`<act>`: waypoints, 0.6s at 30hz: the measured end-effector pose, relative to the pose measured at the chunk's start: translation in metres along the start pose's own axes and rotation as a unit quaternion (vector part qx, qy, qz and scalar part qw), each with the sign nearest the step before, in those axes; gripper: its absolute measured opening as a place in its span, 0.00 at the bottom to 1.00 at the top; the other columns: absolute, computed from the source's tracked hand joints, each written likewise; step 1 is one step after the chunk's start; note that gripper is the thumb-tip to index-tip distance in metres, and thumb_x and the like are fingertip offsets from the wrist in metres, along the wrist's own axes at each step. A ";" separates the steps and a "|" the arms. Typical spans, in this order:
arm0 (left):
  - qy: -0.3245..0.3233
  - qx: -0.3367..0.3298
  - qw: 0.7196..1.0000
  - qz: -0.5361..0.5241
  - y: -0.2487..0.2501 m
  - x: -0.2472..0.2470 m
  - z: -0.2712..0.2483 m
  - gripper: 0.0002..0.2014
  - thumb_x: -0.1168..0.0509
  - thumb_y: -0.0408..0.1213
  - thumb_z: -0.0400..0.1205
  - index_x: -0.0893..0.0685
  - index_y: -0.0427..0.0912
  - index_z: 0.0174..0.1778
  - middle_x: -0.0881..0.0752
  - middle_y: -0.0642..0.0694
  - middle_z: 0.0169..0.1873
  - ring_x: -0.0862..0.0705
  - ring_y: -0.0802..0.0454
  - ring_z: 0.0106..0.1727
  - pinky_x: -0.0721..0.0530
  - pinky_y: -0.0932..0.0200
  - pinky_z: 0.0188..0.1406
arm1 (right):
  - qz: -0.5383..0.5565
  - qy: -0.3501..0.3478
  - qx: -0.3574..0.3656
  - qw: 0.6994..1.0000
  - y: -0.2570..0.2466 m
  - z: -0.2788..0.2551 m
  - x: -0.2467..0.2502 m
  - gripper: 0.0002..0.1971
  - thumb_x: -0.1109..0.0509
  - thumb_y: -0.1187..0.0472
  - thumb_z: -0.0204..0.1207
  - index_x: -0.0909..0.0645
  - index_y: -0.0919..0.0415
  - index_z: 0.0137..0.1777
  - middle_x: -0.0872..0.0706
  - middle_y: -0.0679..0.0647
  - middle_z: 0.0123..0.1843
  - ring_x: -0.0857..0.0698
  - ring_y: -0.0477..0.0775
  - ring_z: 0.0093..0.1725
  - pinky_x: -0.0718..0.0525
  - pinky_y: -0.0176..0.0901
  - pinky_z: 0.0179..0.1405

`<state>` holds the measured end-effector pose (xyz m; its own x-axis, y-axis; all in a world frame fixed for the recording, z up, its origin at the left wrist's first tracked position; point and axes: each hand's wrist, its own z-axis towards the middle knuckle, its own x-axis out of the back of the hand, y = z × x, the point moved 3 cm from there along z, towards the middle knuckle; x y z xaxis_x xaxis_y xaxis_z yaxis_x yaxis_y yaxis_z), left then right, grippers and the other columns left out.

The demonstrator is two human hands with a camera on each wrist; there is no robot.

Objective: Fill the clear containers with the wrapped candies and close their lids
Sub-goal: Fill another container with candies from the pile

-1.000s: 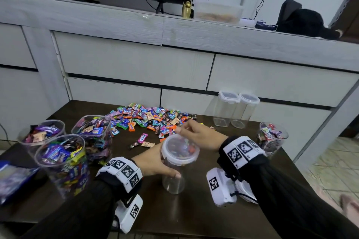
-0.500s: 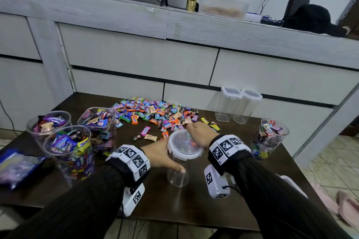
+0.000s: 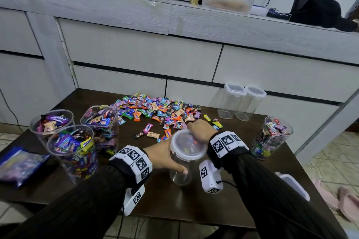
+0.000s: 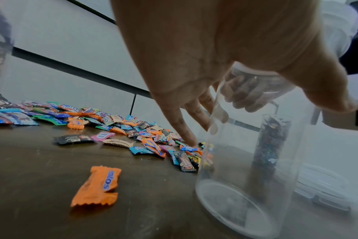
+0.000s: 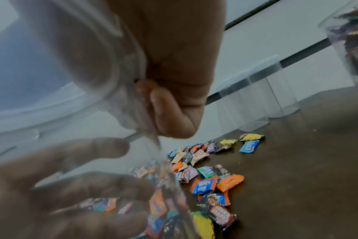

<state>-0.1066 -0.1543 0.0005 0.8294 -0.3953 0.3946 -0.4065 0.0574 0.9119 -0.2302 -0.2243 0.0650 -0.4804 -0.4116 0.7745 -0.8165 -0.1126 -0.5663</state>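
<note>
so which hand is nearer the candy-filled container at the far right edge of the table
Right. The right hand grips the lid rim of the empty container, on the side toward the filled container; the left hand grips its opposite side.

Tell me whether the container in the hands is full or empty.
Empty. The container shows a bare bottom through its clear wall; its lid is on, under the right hand, while the left hand holds it.
</note>
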 end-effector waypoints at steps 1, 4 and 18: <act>0.001 -0.005 1.000 0.000 0.000 0.000 0.000 0.41 0.16 0.34 0.66 0.31 0.63 0.67 0.20 0.62 0.65 0.24 0.73 0.68 0.29 0.75 0.68 | 0.007 0.004 -0.003 1.000 0.000 0.000 0.001 0.19 0.48 0.59 0.85 0.35 0.51 0.30 0.29 0.48 0.32 0.30 0.44 0.30 0.27 0.42 0.39; 0.005 -0.018 1.000 -0.005 -0.002 0.000 0.001 0.40 0.17 0.31 0.66 0.31 0.61 0.67 0.20 0.64 0.64 0.24 0.77 0.65 0.30 0.82 0.61 | 0.010 0.015 -0.009 1.000 0.000 -0.001 0.000 0.19 0.48 0.58 0.85 0.34 0.51 0.30 0.29 0.48 0.32 0.25 0.55 0.38 0.27 0.43 0.47; 0.022 -0.008 1.000 -0.012 -0.006 -0.002 0.000 0.46 0.16 0.40 0.63 0.31 0.54 0.75 0.19 0.61 0.66 0.24 0.70 0.69 0.29 0.71 0.70 | 0.071 0.104 0.014 0.992 0.018 -0.009 0.008 0.26 0.43 0.51 0.81 0.37 0.57 0.20 0.30 0.54 0.23 0.31 0.55 0.27 0.34 0.45 0.31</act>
<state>-0.1057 -0.1539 -0.0056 0.8554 -0.3558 0.3765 -0.3796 0.0640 0.9229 -0.2512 -0.2211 0.0636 -0.6479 -0.2308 0.7259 -0.7278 -0.0933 -0.6794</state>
